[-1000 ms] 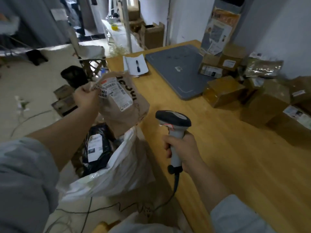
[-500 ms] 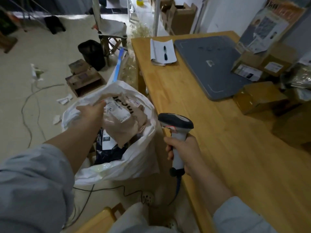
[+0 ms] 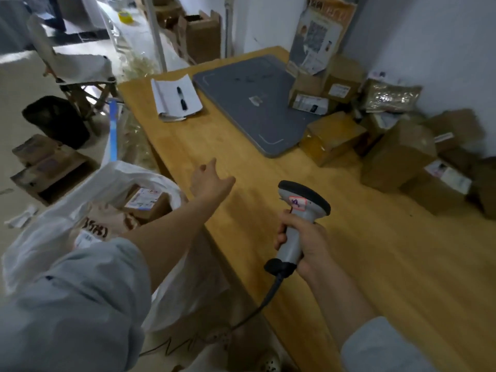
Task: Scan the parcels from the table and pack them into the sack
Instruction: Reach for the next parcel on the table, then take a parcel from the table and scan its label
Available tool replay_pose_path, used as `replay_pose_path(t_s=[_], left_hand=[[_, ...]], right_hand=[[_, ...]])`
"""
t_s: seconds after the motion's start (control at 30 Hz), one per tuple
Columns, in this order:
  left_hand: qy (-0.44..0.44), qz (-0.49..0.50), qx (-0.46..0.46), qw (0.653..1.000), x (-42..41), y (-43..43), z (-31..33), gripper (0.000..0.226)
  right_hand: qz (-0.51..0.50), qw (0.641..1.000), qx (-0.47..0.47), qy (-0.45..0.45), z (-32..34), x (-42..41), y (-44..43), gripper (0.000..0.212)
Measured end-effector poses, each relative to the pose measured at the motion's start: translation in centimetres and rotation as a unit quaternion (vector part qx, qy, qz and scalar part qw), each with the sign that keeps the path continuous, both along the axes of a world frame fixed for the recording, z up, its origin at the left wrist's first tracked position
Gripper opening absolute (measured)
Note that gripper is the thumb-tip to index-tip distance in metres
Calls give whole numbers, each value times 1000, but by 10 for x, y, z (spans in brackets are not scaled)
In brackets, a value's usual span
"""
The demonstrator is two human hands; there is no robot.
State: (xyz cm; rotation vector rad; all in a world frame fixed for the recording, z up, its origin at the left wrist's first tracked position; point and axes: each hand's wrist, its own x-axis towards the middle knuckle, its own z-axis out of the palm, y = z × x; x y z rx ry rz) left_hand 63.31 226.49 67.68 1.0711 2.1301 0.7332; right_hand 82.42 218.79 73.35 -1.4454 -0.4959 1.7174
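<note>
Parcels (image 3: 397,154) with blurred labels, scanner (image 3: 304,200) tag perhaps handwritten

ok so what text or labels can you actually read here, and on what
No text reads with certainty.
Paper parcel in the sack: big dark print, illegible.
Scanner sticker: handwritten mark, unclear.
Shipping labels on the boxes: too blurred.
Poster at the wall: too blurred.

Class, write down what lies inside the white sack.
Inside the sack, a labelled cardboard box and a brown paper parcel show. Anything deeper is covered by them, the sack's folds and the left arm.
</note>
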Motion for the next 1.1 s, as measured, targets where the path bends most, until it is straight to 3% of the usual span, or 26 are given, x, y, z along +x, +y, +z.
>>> replay_pose_path(t_s=[0.27,0.47,0.57,0.67,0.77,0.9,1.1], left_hand=[[-5,-246,53,968,171,77,32,72],[39,-344,77,935,298,135,47,79],[126,-328,97,931,362,164,55,89],[204,-287,81,933,415,189,62,114],[199,-237,17,951,447,214,61,125],[195,-174,13,965,452,227,48,114],[103,-156,4,982,397,207,47,119]], right_hand=[[-184,983,14,23,23,126,38,11],[-242,969,23,42,18,220,67,17],[-249,966,19,67,6,253,79,17],[-248,965,23,85,-4,278,85,13],[-250,963,32,92,-11,296,87,11],[-238,965,31,102,-20,310,88,12],[-228,968,-6,103,-30,307,74,15]])
